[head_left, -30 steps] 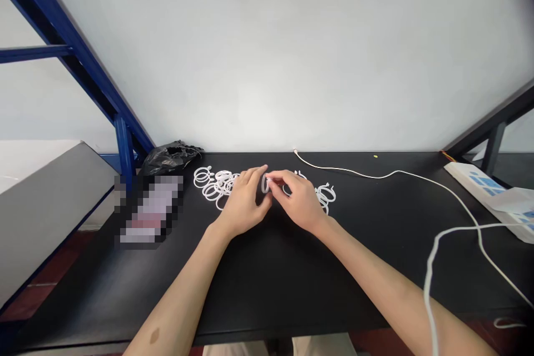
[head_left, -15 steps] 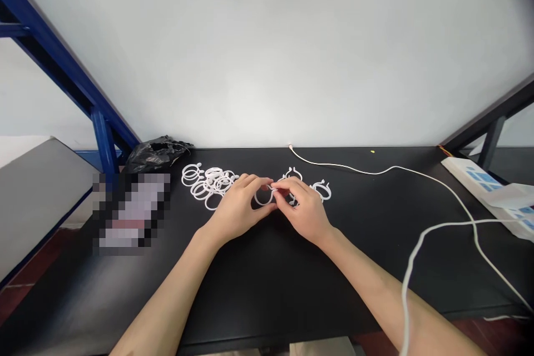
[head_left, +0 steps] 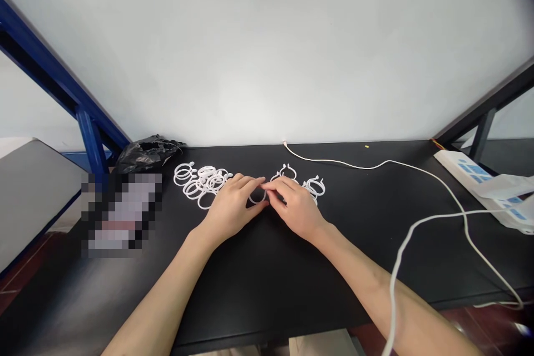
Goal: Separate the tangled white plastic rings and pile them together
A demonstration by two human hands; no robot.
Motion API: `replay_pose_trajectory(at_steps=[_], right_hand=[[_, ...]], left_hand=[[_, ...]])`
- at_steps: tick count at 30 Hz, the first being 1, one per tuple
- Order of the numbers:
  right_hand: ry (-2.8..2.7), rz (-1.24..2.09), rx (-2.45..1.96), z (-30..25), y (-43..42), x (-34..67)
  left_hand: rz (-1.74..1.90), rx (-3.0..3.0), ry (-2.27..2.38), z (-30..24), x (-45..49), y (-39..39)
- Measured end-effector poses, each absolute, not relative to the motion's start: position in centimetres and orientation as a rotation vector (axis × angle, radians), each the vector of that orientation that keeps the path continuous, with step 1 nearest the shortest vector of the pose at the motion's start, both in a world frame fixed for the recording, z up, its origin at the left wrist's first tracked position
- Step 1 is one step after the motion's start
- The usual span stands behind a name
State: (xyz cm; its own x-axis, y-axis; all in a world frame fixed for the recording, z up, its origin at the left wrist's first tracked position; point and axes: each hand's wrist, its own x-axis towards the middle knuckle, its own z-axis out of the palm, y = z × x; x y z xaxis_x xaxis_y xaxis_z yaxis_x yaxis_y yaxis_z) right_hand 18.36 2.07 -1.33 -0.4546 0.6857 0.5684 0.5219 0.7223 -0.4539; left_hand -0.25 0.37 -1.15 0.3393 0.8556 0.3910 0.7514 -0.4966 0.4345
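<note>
Head camera view, looking forward and down at a black table (head_left: 267,272) set against a pale wall. A person's two bare forearms reach in from the bottom edge and meet near the middle of the table.

Between the two hands sits a small white ring (head_left: 257,197), low over the tabletop; whether it touches the surface cannot be told. The left hand (head_left: 229,210) lies palm down on the left of this ring. Its fingers (head_left: 246,182) are pressed together and curl over the ring's top, with the thumb closing underneath. The right hand (head_left: 295,210) comes in on the ring's right. Its fingers (head_left: 280,184) are also drawn together, and the tips pinch the ring's right edge. The fingertips of both hands almost meet above the ring.

To the left of the held ring, just beyond the left hand, lies a loose pile of rings (head_left: 199,182), many of them overlapping. To the right of the held ring, partly hidden behind the right hand, lies a smaller cluster of rings (head_left: 314,185).

Farther left of the held ring, a crumpled black bag (head_left: 147,154) rests at the back of the table, with a blurred-out patch (head_left: 120,214) in front of it and a blue metal frame (head_left: 89,142) behind. Behind and to the right of the held ring, a white cable (head_left: 375,166) snakes across the table towards a white box with blue markings (head_left: 475,173) at the far right.
</note>
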Motion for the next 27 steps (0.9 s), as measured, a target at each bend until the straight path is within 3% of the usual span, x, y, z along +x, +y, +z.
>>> replay_pose_trajectory(at_steps=[8, 17, 27], right_hand=[[-2.093, 0.226, -0.982, -0.9, 2.1, 18.4], [-2.087, -0.029, -1.403, -0.9, 4.0, 20.7], [-2.242, 0.027, -1.409, -1.4, 3.5, 19.8]], left_hand=[[0.928, 2.438, 1.511, -0.5, -0.4, 0.4], [0.779, 2.268, 2.371, -1.4, -3.2, 1.0], [0.877, 2.367, 2.055, -1.2, -1.2, 0.7]])
